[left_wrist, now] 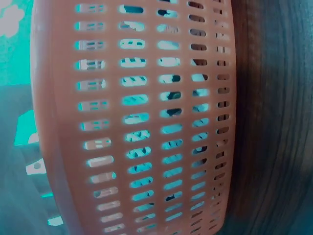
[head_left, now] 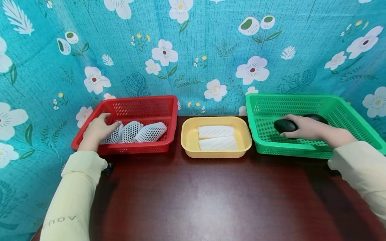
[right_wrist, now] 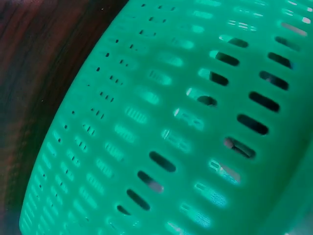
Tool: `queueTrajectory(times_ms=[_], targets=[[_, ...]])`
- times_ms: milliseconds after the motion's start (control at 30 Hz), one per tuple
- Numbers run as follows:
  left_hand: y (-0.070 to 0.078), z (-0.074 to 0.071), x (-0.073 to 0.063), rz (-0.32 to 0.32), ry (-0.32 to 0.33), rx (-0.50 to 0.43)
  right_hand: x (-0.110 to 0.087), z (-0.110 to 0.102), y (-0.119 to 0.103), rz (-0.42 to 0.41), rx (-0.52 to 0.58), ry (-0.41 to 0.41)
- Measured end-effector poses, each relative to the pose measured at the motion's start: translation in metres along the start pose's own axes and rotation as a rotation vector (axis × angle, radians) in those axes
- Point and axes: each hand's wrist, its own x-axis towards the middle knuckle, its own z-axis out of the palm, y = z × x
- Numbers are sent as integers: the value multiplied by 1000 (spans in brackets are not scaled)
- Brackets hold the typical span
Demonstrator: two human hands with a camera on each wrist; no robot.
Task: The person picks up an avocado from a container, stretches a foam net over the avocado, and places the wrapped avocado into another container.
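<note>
Three items in white foam netting lie in the red basket (head_left: 173,124): a left one (head_left: 115,137), a middle one (head_left: 131,131) and a right one (head_left: 151,132). My left hand (head_left: 98,131) reaches over the basket's left side, thumb at the upper end of the left netted item, index finger apart from it. My right hand (head_left: 306,128) grips a smooth black oval object (head_left: 284,126) inside the green basket (head_left: 301,147). Another black oval object (head_left: 316,117) lies behind that hand, partly hidden. Both wrist views mostly show slotted basket walls.
Between the baskets stands a yellow tray (head_left: 187,137) with two flat white foam nets, a back net (head_left: 215,131) and a front net (head_left: 218,143). All stand on a dark brown table (head_left: 205,197). A blue flowered cloth (head_left: 208,43) hangs right behind them.
</note>
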Motion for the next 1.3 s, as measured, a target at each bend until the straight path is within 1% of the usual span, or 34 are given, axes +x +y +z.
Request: queueTrajectory(times_ms=[167,400,533,700,833,1033,1167,1200,1300], targets=[[5,1,0,36,22,4,-10,-4,-5,-1,-35,49],[16,5,-1,84,30,25,-19,-7,-13,-3,9,109],[23,9,-2,121,34,3,-24,-8,-16,-13,18,142],[35,14,-5,175,14,-19,-29,-8,-24,-45,37,188],[45,18,-8,207,-15,-12,-33,-7,-32,-76,48,214],[53,21,-9,231,-21,-27,-38,-7,-46,-137,17,251],[60,21,-13,257,-28,-35,-41,-9,-57,-162,-11,252],[63,22,-14,266,-32,-37,-42,-9,-60,-157,-12,252],[71,25,-17,309,-36,-35,-45,-8,-68,-158,-9,253]])
